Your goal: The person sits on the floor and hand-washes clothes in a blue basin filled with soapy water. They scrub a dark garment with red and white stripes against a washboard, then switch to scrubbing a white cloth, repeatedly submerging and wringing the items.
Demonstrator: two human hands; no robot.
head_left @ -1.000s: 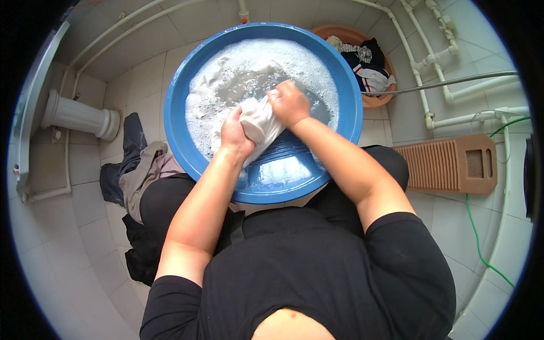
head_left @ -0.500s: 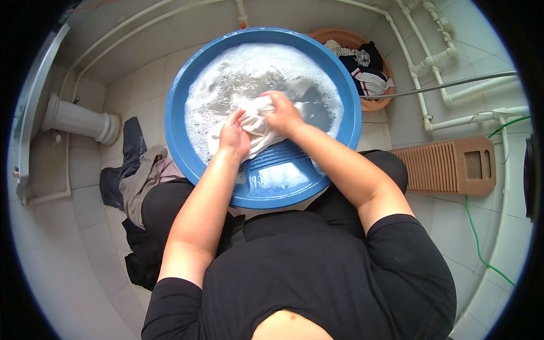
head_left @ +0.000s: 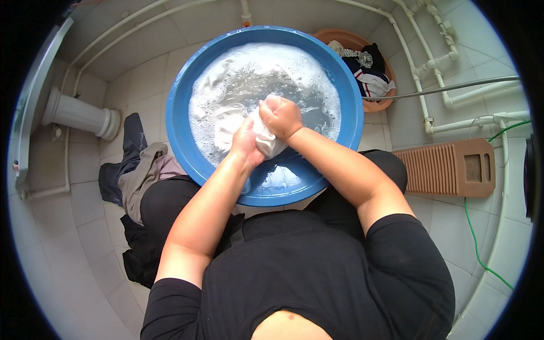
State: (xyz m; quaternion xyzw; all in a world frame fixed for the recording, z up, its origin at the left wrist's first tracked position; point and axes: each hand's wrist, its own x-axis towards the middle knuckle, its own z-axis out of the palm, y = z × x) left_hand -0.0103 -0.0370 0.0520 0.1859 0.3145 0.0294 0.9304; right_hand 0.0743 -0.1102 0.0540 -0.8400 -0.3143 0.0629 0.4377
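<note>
Both fists (head_left: pixel 266 127) now bunching white cloth (head_left: pixel 262 136)

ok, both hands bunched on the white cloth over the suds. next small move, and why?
Probably rub the two fists against each other. The left hand and right hand both grip the white cloth, bunched between them just above the foamy water in the blue basin. The cloth is wet and gathered but not twisted, so scrubbing fits better than wringing.

black short-sleeved top, black trousers, bare forearms, no rings or watch visible.
</note>
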